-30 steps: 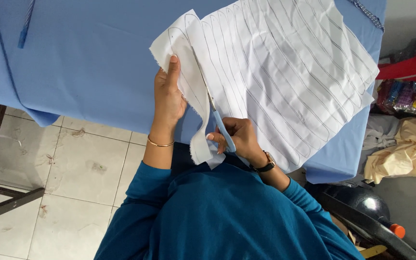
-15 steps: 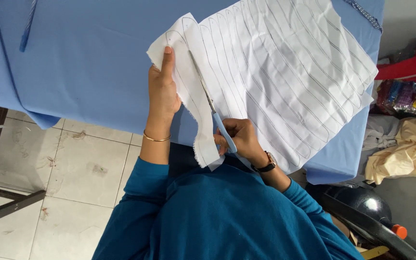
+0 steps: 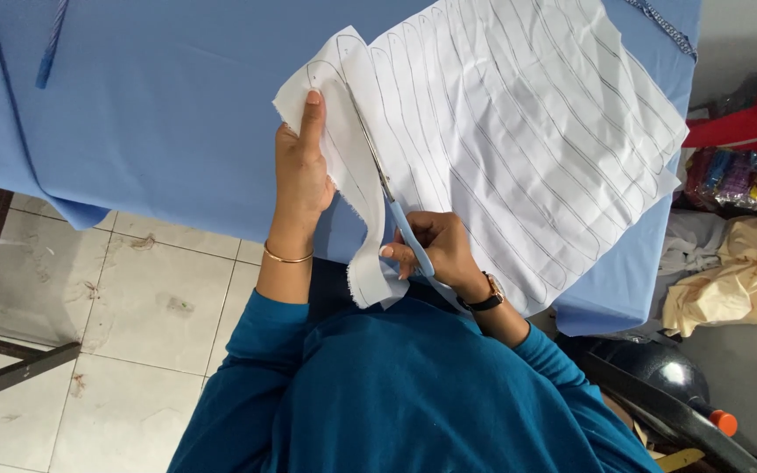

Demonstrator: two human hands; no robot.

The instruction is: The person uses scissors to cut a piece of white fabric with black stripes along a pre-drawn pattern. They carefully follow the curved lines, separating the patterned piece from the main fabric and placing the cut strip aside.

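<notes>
Right hand (image 3: 435, 250) closed through the handles of the blue-handled scissors (image 3: 392, 206); blades run up and away from that grip, along a drawn curve on the white lined fabric (image 3: 519, 131). Fabric lies on the blue-draped counter (image 3: 151, 114), its long axis following the blade line. Left hand (image 3: 301, 171), just left of the blades and nearer the cut strip (image 3: 352, 184), pinches it shut, forefinger extended. Since a second ago: blades have advanced farther up the curve; left hand has slid upward along the strip.
</notes>
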